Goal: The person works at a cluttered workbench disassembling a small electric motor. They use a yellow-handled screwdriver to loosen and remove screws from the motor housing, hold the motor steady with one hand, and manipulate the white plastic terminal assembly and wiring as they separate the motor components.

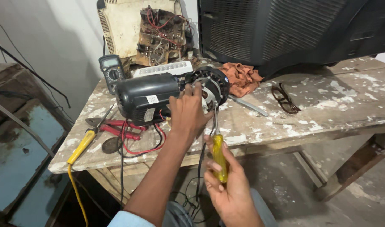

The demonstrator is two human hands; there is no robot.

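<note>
A black electric motor (144,101) lies on its side on a paint-stained wooden table (327,105), its open round end (211,82) facing right. My left hand (188,111) rests on the motor near that end, fingers spread over the housing. A little below the table edge, my right hand (226,185) is closed around the yellow handle of a screwdriver (218,153). Its metal shaft points up toward the motor's open end.
A multimeter (112,72), a white power strip (165,68), an orange rag (243,77), glasses (285,98), red-handled pliers (121,128) and a yellow-handled soldering iron (83,145) lie on the table. An old monitor with exposed circuit boards (142,29) and a black television (293,29) stand behind.
</note>
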